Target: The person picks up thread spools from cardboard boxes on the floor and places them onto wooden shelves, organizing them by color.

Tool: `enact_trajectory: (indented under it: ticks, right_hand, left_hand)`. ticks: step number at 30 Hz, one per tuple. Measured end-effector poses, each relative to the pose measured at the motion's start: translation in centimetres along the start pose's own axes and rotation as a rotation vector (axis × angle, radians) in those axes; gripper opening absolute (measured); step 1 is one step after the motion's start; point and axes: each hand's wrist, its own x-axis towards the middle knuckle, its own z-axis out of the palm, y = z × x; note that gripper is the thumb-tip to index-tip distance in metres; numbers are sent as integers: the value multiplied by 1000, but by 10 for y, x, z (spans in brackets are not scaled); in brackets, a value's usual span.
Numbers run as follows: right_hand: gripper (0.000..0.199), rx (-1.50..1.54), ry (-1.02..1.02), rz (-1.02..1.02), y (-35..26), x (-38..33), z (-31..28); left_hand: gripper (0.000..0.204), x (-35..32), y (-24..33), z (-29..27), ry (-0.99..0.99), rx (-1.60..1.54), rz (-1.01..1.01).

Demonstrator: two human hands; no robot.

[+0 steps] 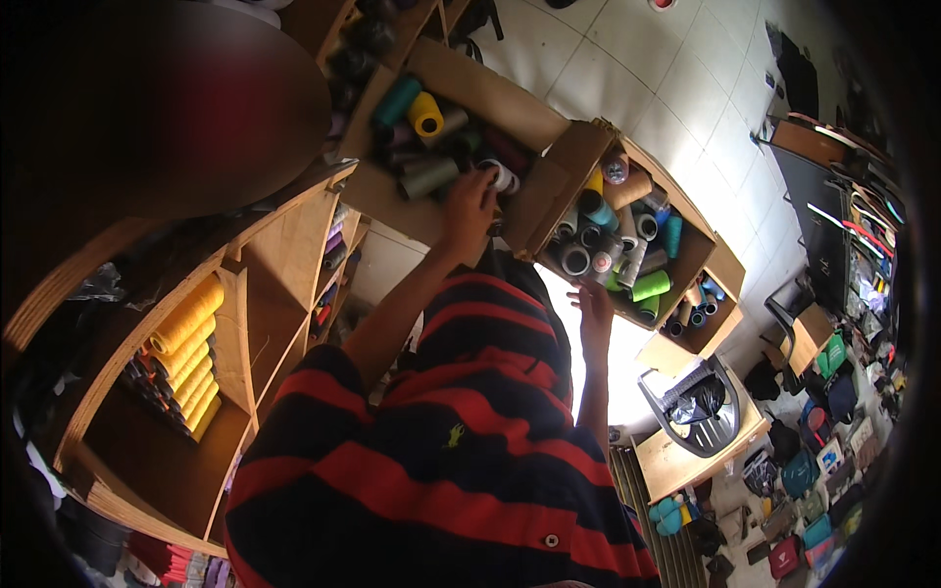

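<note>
My left hand [469, 204] reaches into an open cardboard box [470, 83] full of thread cones. Its fingers close round a white-ended cone [503, 175], beside a grey cone [428, 177]. A yellow cone [425, 114] and a teal cone [397, 101] lie further back in the same box. My right hand [594, 316] hangs lower with its fingers apart and holds nothing. It is at the near edge of a second cardboard box [708, 257] holding several cones, among them a green one [650, 285]. My red and dark striped shirt [441, 451] fills the lower middle.
A wooden shelf unit [245, 323] stands at the left with a stack of yellow cones [188, 355]. On the white tiled floor [667, 78] sit a small box with a grey tray and black bag [698, 410], and clutter along the right wall.
</note>
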Motion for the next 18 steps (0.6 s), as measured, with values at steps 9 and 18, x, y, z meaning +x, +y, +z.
enact_trajectory:
  ticks: [9, 18]
  right_hand:
    - [26, 10, -34, -23, 12, 0, 5]
    - [25, -41, -53, -5, 11, 2, 16]
  left_hand:
    - [48, 55, -101, -66, 339, -91, -574]
    - [65, 40, -79, -35, 77, -13, -458]
